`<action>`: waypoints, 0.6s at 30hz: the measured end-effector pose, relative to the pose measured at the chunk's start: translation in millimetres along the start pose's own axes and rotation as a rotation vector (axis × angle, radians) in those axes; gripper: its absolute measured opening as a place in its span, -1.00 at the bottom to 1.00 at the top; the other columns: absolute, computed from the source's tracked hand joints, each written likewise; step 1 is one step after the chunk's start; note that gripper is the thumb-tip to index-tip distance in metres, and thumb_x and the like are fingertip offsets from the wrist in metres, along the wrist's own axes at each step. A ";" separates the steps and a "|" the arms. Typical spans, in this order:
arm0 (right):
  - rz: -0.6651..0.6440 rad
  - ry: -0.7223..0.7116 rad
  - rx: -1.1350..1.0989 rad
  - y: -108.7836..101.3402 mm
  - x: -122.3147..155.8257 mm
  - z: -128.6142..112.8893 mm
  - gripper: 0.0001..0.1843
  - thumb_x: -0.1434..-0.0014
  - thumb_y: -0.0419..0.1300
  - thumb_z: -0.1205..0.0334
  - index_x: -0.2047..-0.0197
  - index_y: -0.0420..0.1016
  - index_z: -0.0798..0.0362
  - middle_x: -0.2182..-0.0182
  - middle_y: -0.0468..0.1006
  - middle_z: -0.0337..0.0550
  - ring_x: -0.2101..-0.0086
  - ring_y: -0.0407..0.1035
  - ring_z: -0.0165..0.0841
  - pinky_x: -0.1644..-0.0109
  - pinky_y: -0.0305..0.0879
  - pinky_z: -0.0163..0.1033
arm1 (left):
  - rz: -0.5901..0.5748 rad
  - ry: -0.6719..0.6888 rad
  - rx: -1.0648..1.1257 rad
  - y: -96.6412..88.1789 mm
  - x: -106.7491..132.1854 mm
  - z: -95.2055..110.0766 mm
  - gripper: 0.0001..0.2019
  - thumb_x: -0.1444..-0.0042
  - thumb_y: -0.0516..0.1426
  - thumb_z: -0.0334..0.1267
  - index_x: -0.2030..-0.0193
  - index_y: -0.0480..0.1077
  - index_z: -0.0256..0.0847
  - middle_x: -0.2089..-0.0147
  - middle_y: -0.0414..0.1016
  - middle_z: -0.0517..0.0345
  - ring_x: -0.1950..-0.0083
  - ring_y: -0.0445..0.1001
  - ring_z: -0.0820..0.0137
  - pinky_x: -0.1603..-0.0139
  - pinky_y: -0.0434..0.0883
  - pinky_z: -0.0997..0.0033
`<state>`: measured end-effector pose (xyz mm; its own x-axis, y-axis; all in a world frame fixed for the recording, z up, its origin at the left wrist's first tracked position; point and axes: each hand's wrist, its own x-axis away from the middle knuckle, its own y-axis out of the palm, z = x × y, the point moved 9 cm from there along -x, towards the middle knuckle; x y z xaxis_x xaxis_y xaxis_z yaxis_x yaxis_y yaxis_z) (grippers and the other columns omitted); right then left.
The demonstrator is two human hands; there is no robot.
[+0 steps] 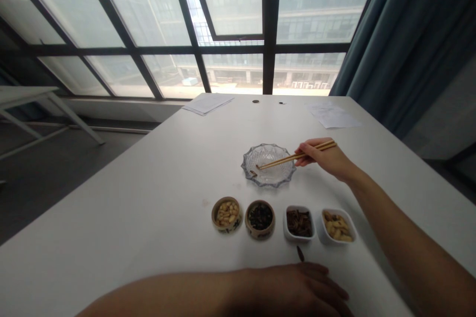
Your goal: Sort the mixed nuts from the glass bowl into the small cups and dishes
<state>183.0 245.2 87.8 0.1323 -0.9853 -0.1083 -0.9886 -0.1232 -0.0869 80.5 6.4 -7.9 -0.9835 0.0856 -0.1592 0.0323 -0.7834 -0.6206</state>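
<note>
My right hand (314,152) is closed around a pair of wooden chopsticks (286,159), their tips over a clear scalloped glass dish (285,178). A small brown strip lies at the tips; whether they pinch it, I cannot tell. Another dark piece (253,174) rests inside the dish at its left. My left hand (316,287) lies flat at the table's near edge, fingers stretched to the right and holding nothing. Just above it, a dark elongated piece (300,253) lies on the table, close to the hand.
Between my hands stand a round bowl of peanuts (227,213), a round bowl of dark leafy bits (261,216), a white square bowl of brown strips (299,223) and another of tan pieces (337,227). Papers (208,103) lie at the far left, a sheet (332,115) far right.
</note>
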 end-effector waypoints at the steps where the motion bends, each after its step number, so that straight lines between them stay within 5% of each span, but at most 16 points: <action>1: 0.017 -0.009 -0.003 -3.8 0.3 -2.1 -0.37 0.11 0.53 -0.33 0.37 0.69 0.15 0.48 0.71 0.02 0.48 0.64 -0.26 0.36 0.62 -0.31 | -0.001 0.004 0.003 -0.4 0.0 0.8 -0.64 -0.43 -0.02 -0.29 -0.22 0.42 -0.38 -0.42 0.39 -0.15 -0.58 0.14 0.22 -0.63 -0.16 0.22; 10: -0.128 -0.031 0.078 18.7 2.9 1.5 -0.37 -0.02 0.44 -0.34 0.35 0.69 0.16 0.53 0.68 -0.02 0.50 0.61 -0.32 0.36 0.59 -0.33 | 0.016 0.006 0.007 -3.5 0.3 1.9 -0.64 -0.43 -0.03 -0.29 -0.21 0.42 -0.39 -0.40 0.41 -0.17 -0.57 0.16 0.22 -0.62 -0.14 0.19; 18: 0.040 0.004 -0.022 12.2 -1.2 14.8 -0.33 0.14 0.48 -0.42 0.43 0.66 0.11 0.53 0.69 0.01 0.52 0.63 -0.19 0.41 0.64 -0.20 | 0.006 -0.020 0.030 -1.4 0.9 -1.6 -0.64 -0.43 -0.03 -0.28 -0.23 0.42 -0.33 -0.42 0.40 -0.11 -0.58 0.14 0.24 -0.63 -0.16 0.23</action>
<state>171.8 246.6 72.2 0.0925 -0.9899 -0.1075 -0.9944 -0.0863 -0.0612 79.8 8.6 -8.4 -0.9867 0.0686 -0.1476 0.0333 -0.8023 -0.5960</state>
